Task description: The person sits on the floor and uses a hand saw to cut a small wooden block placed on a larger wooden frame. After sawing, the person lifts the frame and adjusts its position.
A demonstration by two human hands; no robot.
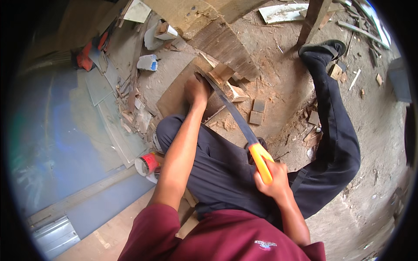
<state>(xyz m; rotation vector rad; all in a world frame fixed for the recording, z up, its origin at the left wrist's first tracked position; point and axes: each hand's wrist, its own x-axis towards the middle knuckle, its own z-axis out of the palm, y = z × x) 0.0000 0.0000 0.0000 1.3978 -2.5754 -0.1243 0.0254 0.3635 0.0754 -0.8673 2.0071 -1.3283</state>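
My right hand [274, 179] is wrapped round the orange handle of a handsaw [238, 116]. The long grey blade slants up and left from the handle, its far end beside a small brown wood block [221, 74]. Close to that end of the blade is my left hand [197, 89], its fingers curled; what they grip is partly hidden. A flat brown board [173, 98] lies beneath the left hand. Under the small block, pale pieces of wood [237, 92] stick out to the right.
A thick timber [217, 37] juts in from the top. Two small cut blocks [257, 112] and sawdust lie on the dirt floor. Wood scraps [139, 113] line a blue-grey panel [56, 130] at left. A red-labelled can [149, 164] stands by my left knee. My right leg [333, 117] stretches forward.
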